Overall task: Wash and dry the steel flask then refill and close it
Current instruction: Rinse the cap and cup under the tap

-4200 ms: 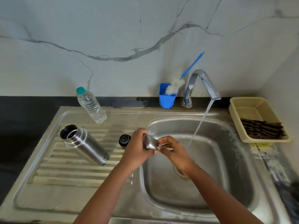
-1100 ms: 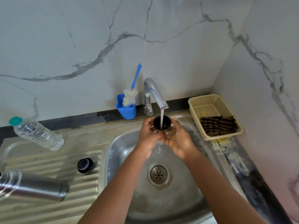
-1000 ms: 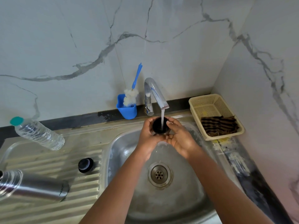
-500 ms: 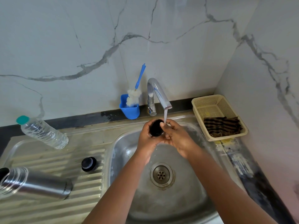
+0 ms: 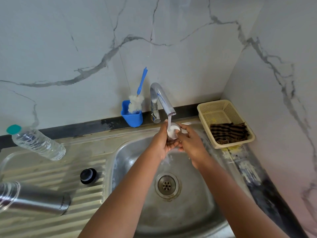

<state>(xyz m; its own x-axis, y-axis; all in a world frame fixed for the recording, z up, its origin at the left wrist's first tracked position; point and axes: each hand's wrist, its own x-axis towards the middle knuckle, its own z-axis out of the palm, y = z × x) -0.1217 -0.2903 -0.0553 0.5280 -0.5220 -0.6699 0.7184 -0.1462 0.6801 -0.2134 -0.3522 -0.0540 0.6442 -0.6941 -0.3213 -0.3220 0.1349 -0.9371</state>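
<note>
**Cup turned over under the tap**

Half a second before, we saw the dark mouth of the small steel flask cup (image 5: 173, 132) facing up between the hands; now its pale, rounded outside faced the stream from the chrome tap (image 5: 162, 100), just above centre of the frame. We took that to mean the inside was rinsed and the outside was getting its turn, so the washing was partway and the drying, refilling and closing were all to come.

The left hand (image 5: 162, 142) had its fingers curled round the cup from the left, and the right hand (image 5: 189, 143) pinched it from the right, fingers clamped on its rim side. The steel flask body (image 5: 34, 198) lay on its side on the ribbed steel draining board (image 5: 82, 208) at the lower left, its mouth cut off by the frame edge. The round black stopper (image 5: 88, 176) sat near it, apart from it.

Water glare washed out the cup, so we could not tell its exact tilt. The fingertips under it were hidden. The clear plastic water bottle with a teal cap (image 5: 36, 143) lay at the left, and a dark striped cloth (image 5: 229, 132) lay in the cream plastic basket (image 5: 204, 107) at the right.
</note>
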